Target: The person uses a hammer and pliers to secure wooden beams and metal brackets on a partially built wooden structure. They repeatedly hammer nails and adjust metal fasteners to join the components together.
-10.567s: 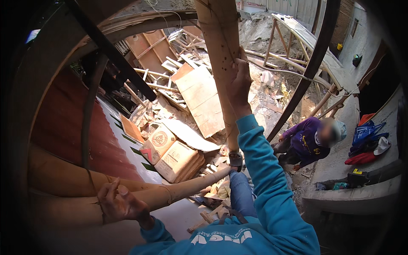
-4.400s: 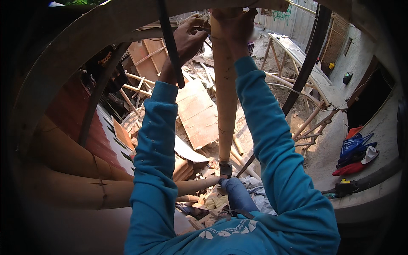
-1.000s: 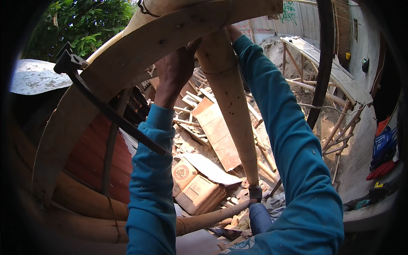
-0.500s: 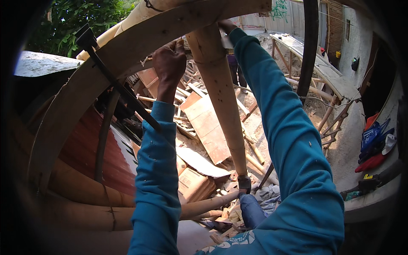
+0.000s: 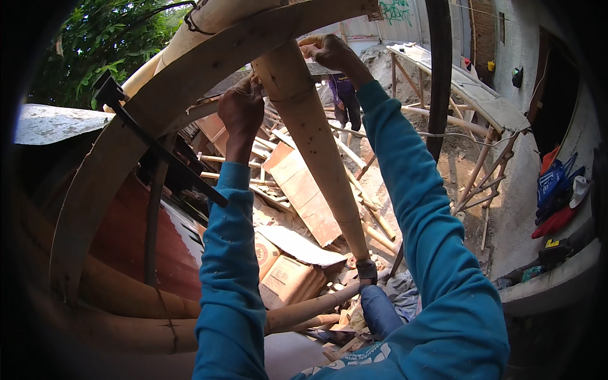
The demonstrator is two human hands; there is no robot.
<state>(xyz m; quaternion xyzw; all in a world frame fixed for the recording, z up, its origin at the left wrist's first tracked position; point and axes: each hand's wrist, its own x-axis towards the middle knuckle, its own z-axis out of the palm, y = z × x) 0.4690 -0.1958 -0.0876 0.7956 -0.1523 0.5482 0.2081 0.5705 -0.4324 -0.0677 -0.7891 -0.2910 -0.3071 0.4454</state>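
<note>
A thick bamboo pole [image 5: 307, 133] slants down in front of me from beneath a curved-looking wooden beam [image 5: 190, 66]. Left of the pole's upper end, my left hand [image 5: 240, 114] is closed, thumb and fingertips together beside the pole. What it pinches is too small to make out. On the pole's other side my right hand [image 5: 332, 56] is raised, with its fingers bent and pressed together by the pole; anything inside them is hidden. A larger bamboo pole [image 5: 218, 16] lies above the beam, with a dark tie [image 5: 192, 20] around it.
Below lie brown boards [image 5: 304, 193], loose bamboo and rubble. Dark wooden struts [image 5: 438, 82] stand on either side. A horizontal bamboo [image 5: 304, 313] crosses near my leg [image 5: 380, 310]. Farther off, another person [image 5: 345, 101] stands near a plank platform [image 5: 462, 88]. Bags [image 5: 554, 190] hang at the right wall.
My right hand has come out from behind the beam and now shows with bent fingers near the pole. My left hand remains closed beside it. The whole view has shifted slightly.
</note>
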